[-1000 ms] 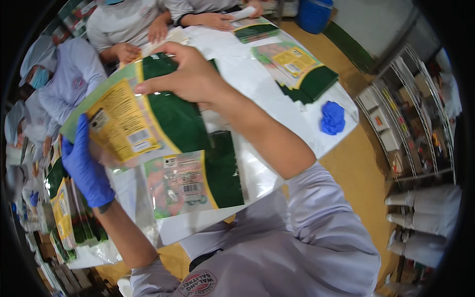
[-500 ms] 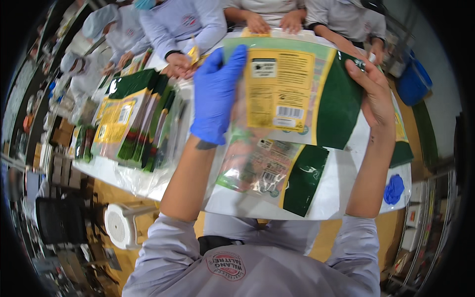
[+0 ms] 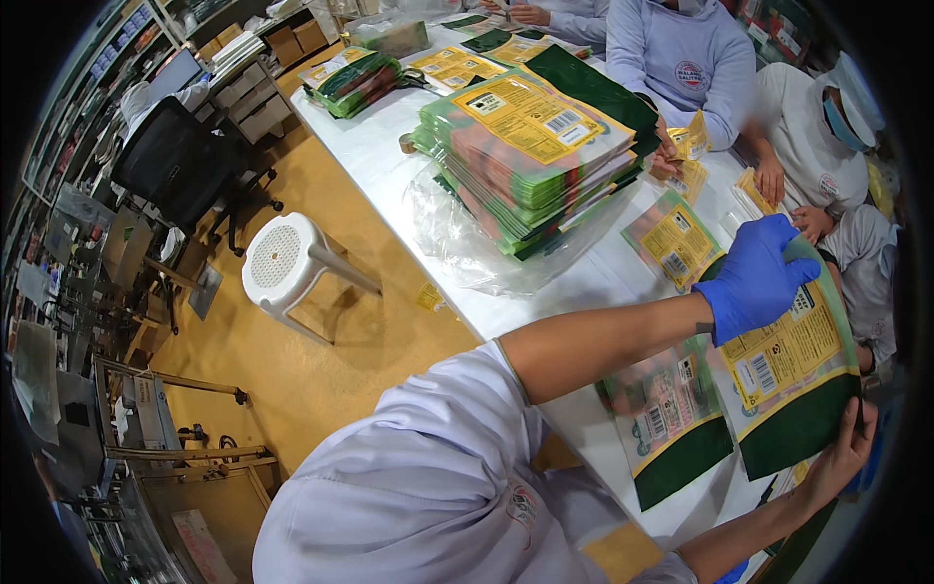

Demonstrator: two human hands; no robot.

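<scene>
A flat printed plastic pouch [image 3: 793, 355], with a yellow label and a dark green end, is held up over the table's right side. My left hand [image 3: 754, 277], in a blue glove, has its fingers closed at the pouch's upper end. Bare, my right hand [image 3: 844, 448] grips the dark green end, its thumb on the front and the other fingers mostly hidden. Beside the held pouch lies a second pouch [image 3: 671, 409], with clear film where the first has yellow. Farther off, another yellow-labelled pouch [image 3: 673, 243] rests on the table.
A tall stack of pouches [image 3: 545, 127] stands on clear plastic wrap [image 3: 486, 263] on the white table [image 3: 360, 127]. A smaller bundle [image 3: 350, 83] lies near the far left corner. Co-workers [image 3: 681, 68] sit across the table. A white stool [image 3: 282, 258] and black chair [image 3: 180, 156] stand left.
My view has swung left, so the table and stack appear farther right and more of the room shows. Both hands still hold the same pouch, which now appears tilted at the right.
</scene>
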